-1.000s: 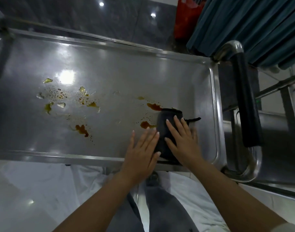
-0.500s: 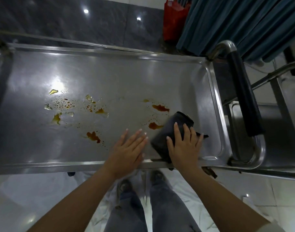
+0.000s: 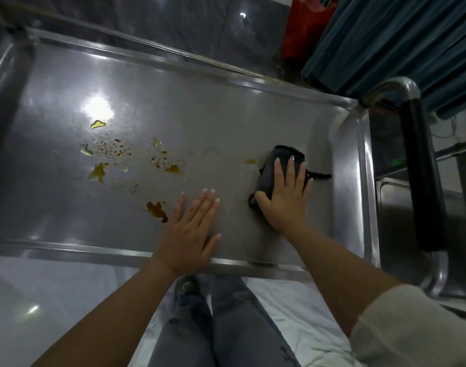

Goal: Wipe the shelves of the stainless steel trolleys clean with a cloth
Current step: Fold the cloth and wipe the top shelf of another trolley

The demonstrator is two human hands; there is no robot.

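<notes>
So the dark cloth point(image 3: 282, 165) has just gone forward over the two reddish blotches that sat right next to it a moment ago, and those are gone now, with only one small amber spot point(image 3: 250, 161) left just to its left. That end of the shelf point(image 3: 226, 109) is basically done, I'd say. The cloth is folded into a longish pad on the right part of the shelf, long axis running from near me up and away, tilted a bit to the right, with a loose tail sticking out toward the trolley handle point(image 3: 422, 176). My right hand point(image 3: 286, 197) is pressed flat on it, fingers spread. My left hand point(image 3: 192, 229) lies flat on bare steel near the front rim, fingers straight and together. Most of the mess, the yellow and brown splatter point(image 3: 126, 157), is further left and untouched.
</notes>
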